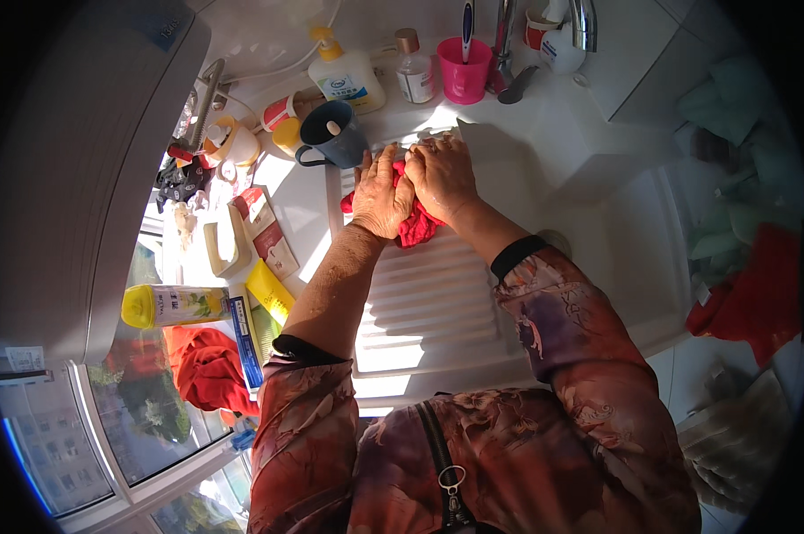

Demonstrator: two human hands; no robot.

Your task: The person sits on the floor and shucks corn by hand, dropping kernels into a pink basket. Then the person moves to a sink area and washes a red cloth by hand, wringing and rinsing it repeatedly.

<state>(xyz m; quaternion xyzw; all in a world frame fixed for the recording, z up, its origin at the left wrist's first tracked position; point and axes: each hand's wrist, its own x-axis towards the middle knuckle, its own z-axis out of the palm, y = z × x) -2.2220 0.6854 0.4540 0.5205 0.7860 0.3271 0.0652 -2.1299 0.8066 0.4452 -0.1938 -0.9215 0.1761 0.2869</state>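
A bunched red cloth (418,228) lies wet-looking and crumpled on the upper part of the ribbed washboard (432,300) of a white laundry sink. My left hand (380,200) grips its left side, fingers pointing away from me. Close beside it, my right hand (440,175) is bent over the cloth's far right part. Both hands cover much of the cloth, so its full shape is hidden. Just beyond my left fingertips stands a dark blue mug (335,137) with a small pale object inside.
Right of the washboard is the sink basin (625,220), with the tap (582,27) above. Along the back stand a pump bottle (345,77), a clear bottle (414,70) and a pink cup (464,73) holding a toothbrush. A yellow-capped bottle (175,306) and red fabric (208,367) lie left.
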